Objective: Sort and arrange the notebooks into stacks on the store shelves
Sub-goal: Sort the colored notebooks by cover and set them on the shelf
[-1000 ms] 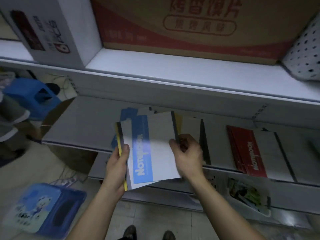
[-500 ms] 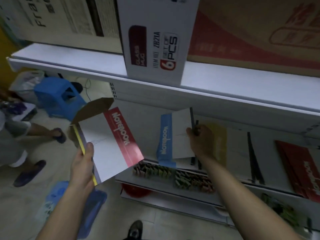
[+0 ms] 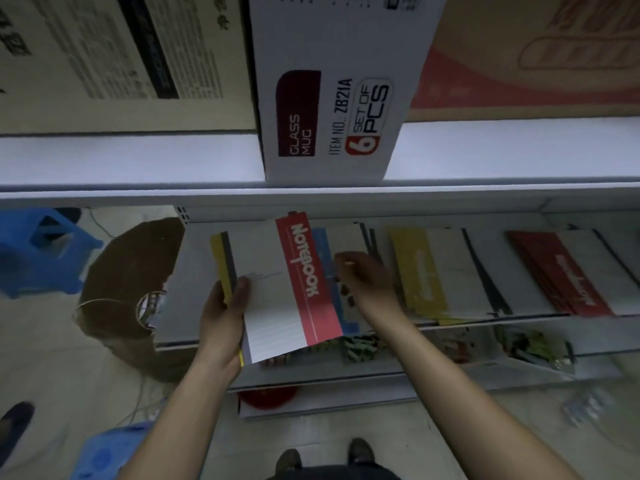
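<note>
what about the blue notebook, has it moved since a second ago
Yes: from the held stack rightward onto the shelf, beside the yellow stack.

Red-banded notebook (image 3: 277,299) atop held pile (image 3: 223,265), blue stack (image 3: 321,241), yellow stack (image 3: 419,271), red stack (image 3: 561,271) seemingly flat on shelf (image 3: 180,317)

A white glass-mug box (image 3: 332,98) fills the top centre, between a tan printed carton (image 3: 121,57) at upper left and a brown carton with red print (image 3: 519,64) at upper right. A blue stool (image 3: 38,251) sits at the left edge, beside an open cardboard box (image 3: 128,282).
</note>
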The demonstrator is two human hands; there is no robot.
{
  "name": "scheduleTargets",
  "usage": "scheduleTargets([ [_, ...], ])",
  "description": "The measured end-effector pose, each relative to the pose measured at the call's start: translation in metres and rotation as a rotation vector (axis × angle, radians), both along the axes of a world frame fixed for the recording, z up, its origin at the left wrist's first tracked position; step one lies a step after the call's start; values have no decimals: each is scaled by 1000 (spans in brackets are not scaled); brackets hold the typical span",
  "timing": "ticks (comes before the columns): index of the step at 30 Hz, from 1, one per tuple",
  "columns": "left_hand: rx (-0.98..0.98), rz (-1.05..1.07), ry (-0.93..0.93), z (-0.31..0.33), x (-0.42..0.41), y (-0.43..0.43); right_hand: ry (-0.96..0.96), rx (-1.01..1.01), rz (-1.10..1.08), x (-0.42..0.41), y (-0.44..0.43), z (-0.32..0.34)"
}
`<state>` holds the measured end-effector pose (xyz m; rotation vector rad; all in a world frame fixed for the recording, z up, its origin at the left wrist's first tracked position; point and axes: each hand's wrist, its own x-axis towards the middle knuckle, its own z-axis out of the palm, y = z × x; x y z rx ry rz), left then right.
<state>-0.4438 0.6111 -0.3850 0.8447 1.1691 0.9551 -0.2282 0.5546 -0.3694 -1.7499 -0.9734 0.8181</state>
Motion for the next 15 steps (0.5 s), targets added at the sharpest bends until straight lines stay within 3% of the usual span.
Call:
scheduleTargets([
  [7,48,-182,20,4,54,-11,-37,29,-159,17,-41,0],
  [15,78,-249,53,4,135,-39,13,36,-391,101,-98,1],
])
